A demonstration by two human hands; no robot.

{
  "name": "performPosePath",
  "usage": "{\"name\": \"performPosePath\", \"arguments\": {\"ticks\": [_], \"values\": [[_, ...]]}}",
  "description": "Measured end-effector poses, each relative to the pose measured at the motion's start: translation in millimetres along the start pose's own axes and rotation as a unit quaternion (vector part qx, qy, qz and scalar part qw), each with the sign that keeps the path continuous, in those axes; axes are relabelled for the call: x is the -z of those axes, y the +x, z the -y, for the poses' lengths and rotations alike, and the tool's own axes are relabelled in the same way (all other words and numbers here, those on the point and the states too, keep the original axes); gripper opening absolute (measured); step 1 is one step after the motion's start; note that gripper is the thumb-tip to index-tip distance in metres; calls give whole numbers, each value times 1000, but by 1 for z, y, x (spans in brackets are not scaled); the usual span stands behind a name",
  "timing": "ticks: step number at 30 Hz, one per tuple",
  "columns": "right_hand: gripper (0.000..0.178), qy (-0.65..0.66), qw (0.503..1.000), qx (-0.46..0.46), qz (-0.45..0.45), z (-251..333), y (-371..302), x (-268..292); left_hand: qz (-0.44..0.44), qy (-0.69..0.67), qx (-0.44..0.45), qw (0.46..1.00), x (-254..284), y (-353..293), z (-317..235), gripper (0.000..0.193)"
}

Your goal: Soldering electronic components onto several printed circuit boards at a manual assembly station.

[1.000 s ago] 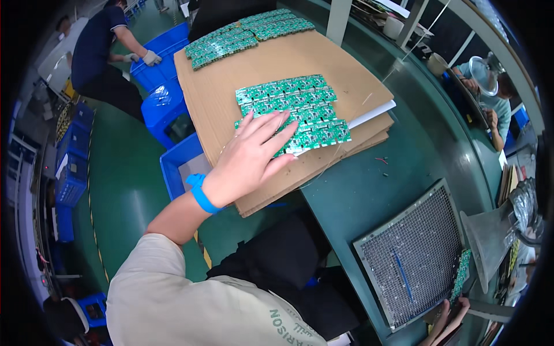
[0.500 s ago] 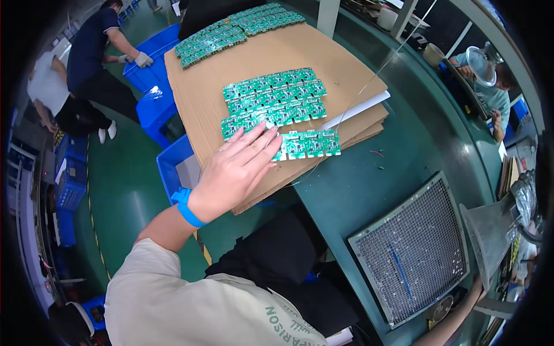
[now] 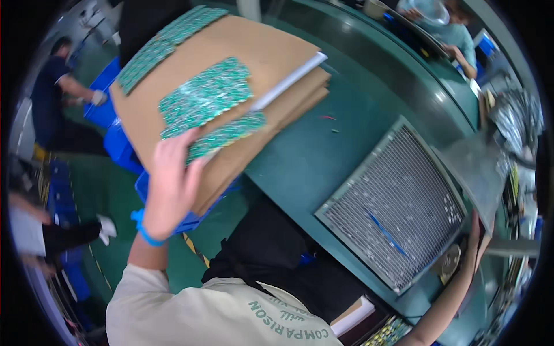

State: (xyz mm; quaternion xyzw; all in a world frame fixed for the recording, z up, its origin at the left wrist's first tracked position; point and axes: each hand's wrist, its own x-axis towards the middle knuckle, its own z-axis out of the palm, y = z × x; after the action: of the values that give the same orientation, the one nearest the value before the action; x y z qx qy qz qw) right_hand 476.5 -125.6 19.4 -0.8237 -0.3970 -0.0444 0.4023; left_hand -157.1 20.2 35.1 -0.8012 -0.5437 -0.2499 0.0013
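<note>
My left hand (image 3: 171, 183), with a blue band on its wrist, lies on the near end of a green circuit board panel (image 3: 228, 134) and pinches it at the edge of a stack of brown cardboard sheets (image 3: 271, 52). More green panels (image 3: 205, 95) lie side by side just beyond it, and another row (image 3: 167, 43) runs along the far edge of the cardboard. My right hand (image 3: 476, 237) reaches up at the lower right, beside a metal mesh tray (image 3: 398, 207). Its fingers are hidden behind a grey edge.
The cardboard stack overhangs a dark green workbench (image 3: 323, 150). Blue plastic crates (image 3: 109, 121) stand on the floor to the left, where a person in dark clothes (image 3: 55, 92) bends over them. Another person (image 3: 453, 29) sits at the far right. A blue pen (image 3: 385, 233) lies on the mesh tray.
The view has swung right and closer. My left hand has drawn one green panel away from the group toward the cardboard's near edge. My right hand has risen beside the mesh tray.
</note>
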Motion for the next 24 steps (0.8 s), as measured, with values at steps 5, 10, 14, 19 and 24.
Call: {"name": "performPosePath", "arguments": {"ticks": [5,10,14,19,24], "values": [[15,19,1000,-20,-5,60,-108,35,-132,-332,95,929,2,-27,-8,46],[17,-5,998,63,-12,76,-188,27,-234,-533,22,813,-27,-32,-70,49],[20,79,992,102,6,96,-212,-3,-183,-231,-48,954,-40,-5,-115,50],[21,80,994,73,18,93,-219,11,-110,54,-73,990,-39,0,-66,47],[22,107,992,72,-5,86,-224,10,-357,-194,117,906,-22,-38,17,46]]}}
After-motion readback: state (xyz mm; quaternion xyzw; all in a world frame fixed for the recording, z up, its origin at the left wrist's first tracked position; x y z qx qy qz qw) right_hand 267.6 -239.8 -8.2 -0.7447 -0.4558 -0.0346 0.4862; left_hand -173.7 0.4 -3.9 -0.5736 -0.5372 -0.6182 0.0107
